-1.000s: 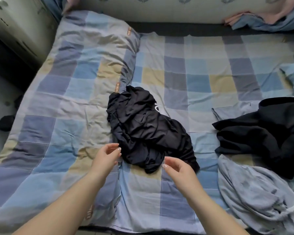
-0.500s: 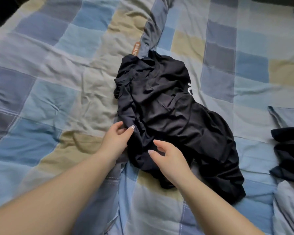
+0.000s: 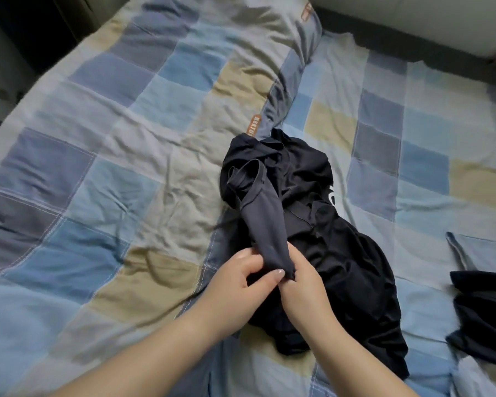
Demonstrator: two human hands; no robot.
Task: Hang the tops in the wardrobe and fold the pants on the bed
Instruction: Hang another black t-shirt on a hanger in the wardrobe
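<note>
A crumpled black garment (image 3: 327,242) with a small white print lies in the middle of the checked bed cover (image 3: 103,196). A narrow part of it, perhaps a sleeve or leg, is pulled up and stretched toward me. My left hand (image 3: 241,279) and my right hand (image 3: 301,285) meet at the near end of that strip, and both pinch its edge between thumb and fingers. Whether the garment is a top or pants I cannot tell.
Another dark garment (image 3: 481,308) lies at the right edge of the bed. A pillow in the same checked fabric (image 3: 235,58) sits at the back. The bed's left side drops to a dark floor (image 3: 0,81).
Both hands moved in from hovering over the garment's near edge, took hold of a strip of it and lifted it up. The camera tilted and drew closer.
</note>
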